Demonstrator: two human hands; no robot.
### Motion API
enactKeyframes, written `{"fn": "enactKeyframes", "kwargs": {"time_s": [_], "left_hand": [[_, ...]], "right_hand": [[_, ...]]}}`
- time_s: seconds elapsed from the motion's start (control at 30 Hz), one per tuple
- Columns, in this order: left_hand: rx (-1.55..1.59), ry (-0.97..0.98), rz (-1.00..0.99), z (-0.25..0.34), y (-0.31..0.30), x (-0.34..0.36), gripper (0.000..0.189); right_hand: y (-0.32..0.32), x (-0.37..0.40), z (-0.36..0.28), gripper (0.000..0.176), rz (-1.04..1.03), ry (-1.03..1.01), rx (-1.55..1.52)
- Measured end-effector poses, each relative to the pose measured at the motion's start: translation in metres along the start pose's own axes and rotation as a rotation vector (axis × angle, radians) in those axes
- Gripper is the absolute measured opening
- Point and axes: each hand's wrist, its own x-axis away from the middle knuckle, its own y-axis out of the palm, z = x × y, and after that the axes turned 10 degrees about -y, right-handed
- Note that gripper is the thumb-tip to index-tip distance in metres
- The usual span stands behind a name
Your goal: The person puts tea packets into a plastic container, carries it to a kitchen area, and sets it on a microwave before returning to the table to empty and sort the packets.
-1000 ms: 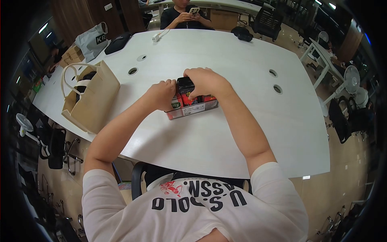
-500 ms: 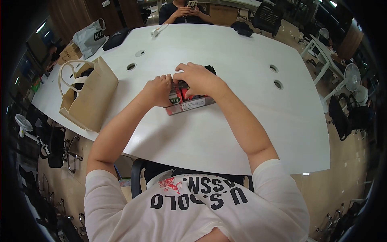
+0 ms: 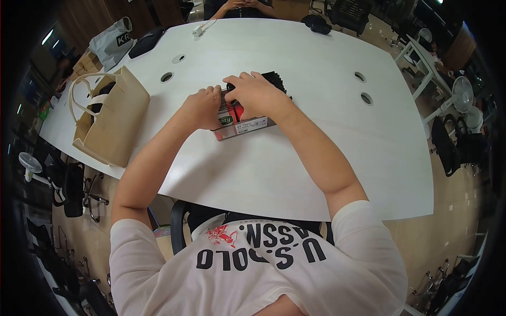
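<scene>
A small box (image 3: 252, 125) with a pale printed label stands on the white table (image 3: 337, 158). Red and black packets (image 3: 226, 117) and a black item with a jagged edge (image 3: 275, 80) show at its top. My left hand (image 3: 203, 107) is closed on the box's left end. My right hand (image 3: 255, 95) reaches over the top from the right, its fingers curled down on the contents; what they grip is hidden beneath them.
A cream handbag (image 3: 118, 121) stands on the left, with a grey bag (image 3: 110, 45) and a black pouch (image 3: 146, 43) behind it. A white adapter (image 3: 198, 31) and a black item (image 3: 316, 24) lie at the far edge. Across the table sits a person (image 3: 240, 9).
The view has tilted, so the table and the bags sit higher in the picture. My right hand has shifted slightly over the box, and more of the black jagged item shows.
</scene>
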Motion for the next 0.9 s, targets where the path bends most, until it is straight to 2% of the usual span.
{"fn": "enactKeyframes", "kwargs": {"time_s": [0.1, 0.2, 0.37, 0.5, 0.6, 0.8, 0.9], "left_hand": [[-0.003, 0.000, 0.001, 0.000, 0.000, 0.001, 0.123], [-0.035, -0.002, 0.016, 0.002, 0.001, 0.000, 0.119], [-0.007, 0.072, 0.076, 0.003, -0.001, -0.001, 0.103], [-0.094, 0.081, 0.036, 0.012, -0.014, 0.006, 0.086], [-0.079, 0.076, 0.065, 0.009, -0.008, 0.006, 0.078], [0.020, 0.101, 0.288, 0.008, -0.009, 0.028, 0.065], [0.125, 0.076, 0.301, 0.005, -0.010, 0.042, 0.061]], "right_hand": [[-0.005, -0.002, 0.001, 0.043, -0.043, -0.025, -0.084], [0.002, -0.003, 0.007, 0.043, 0.014, -0.063, -0.066], [0.001, -0.004, 0.000, 0.047, -0.006, -0.002, -0.014], [0.004, -0.009, -0.005, 0.051, -0.023, 0.046, 0.046], [0.006, -0.009, -0.001, 0.048, 0.007, 0.022, 0.018], [0.002, -0.007, 0.002, 0.041, -0.015, 0.026, -0.082], [0.001, -0.005, 0.000, 0.031, 0.037, 0.004, -0.087]]}}
